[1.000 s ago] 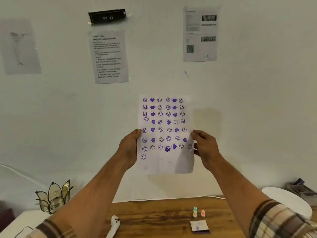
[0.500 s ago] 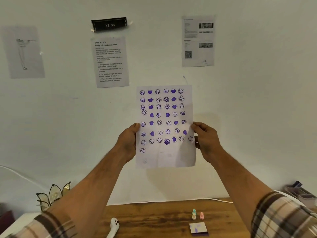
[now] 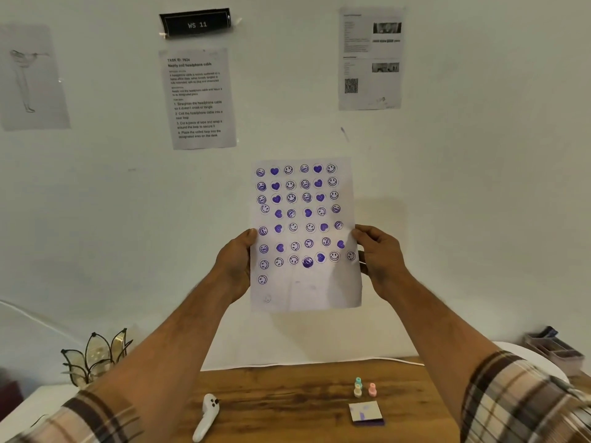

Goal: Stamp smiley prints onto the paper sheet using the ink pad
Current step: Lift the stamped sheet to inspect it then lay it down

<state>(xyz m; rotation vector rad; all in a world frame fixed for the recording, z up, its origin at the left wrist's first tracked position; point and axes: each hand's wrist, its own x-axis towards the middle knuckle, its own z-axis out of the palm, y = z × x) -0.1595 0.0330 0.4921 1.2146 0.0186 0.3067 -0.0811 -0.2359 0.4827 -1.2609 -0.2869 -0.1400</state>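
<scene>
I hold the paper sheet [image 3: 303, 292] upright in front of the wall, well above the table. It carries several rows of purple smiley and heart prints; its bottom strip is nearly blank. My left hand [image 3: 235, 262] grips its left edge and my right hand [image 3: 379, 255] grips its right edge. Down on the wooden table [image 3: 287, 398] lies the square ink pad [image 3: 366, 412], shut or covered, with purple smears on top. Just behind it stand three small stamps: teal [image 3: 358, 382], cream [image 3: 357, 391] and pink [image 3: 372, 390].
A white controller [image 3: 207, 417] lies on the table left of the pad. A glass flower-shaped holder [image 3: 96, 356] stands at the left. A white round plate [image 3: 531, 356] and a grey tray [image 3: 555, 348] sit at the right. Printed sheets hang on the wall.
Both hands have kept their grip on the sheet and raised it slightly against the wall; the view shifted a little. Items on the table have not moved.
</scene>
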